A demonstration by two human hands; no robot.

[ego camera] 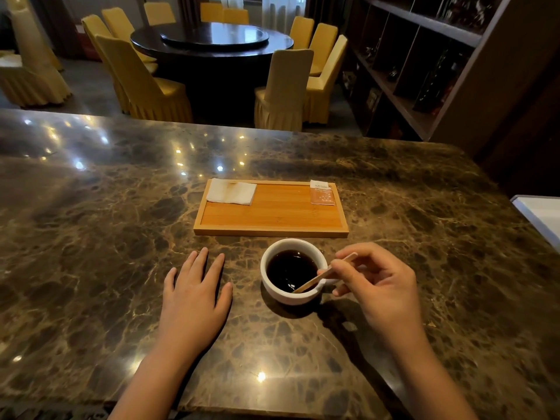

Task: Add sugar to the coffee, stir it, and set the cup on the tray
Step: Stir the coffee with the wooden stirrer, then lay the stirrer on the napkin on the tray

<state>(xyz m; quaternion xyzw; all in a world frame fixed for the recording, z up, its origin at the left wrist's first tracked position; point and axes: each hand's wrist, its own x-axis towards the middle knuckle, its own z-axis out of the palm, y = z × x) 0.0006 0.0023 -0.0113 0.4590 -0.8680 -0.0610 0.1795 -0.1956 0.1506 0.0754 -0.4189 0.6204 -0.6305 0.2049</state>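
A white cup (274, 291) of dark coffee (288, 269) stands on the marble counter, just in front of a wooden tray (272, 218). My right hand (381, 283) pinches a thin wooden stir stick (315, 280) whose lower end dips into the coffee at the cup's near right side. My left hand (195, 298) lies flat on the counter to the left of the cup, fingers spread, holding nothing. An orange sugar packet (321, 193) rests on the tray's far right corner. A folded white napkin (231, 191) lies on the tray's far left corner.
The brown marble counter (106, 222) extends wide on both sides. A white object's edge (539, 213) shows at the far right. Beyond the counter stand a round dark dining table (212, 43), yellow-covered chairs (285, 89) and a dark shelf unit (424, 56).
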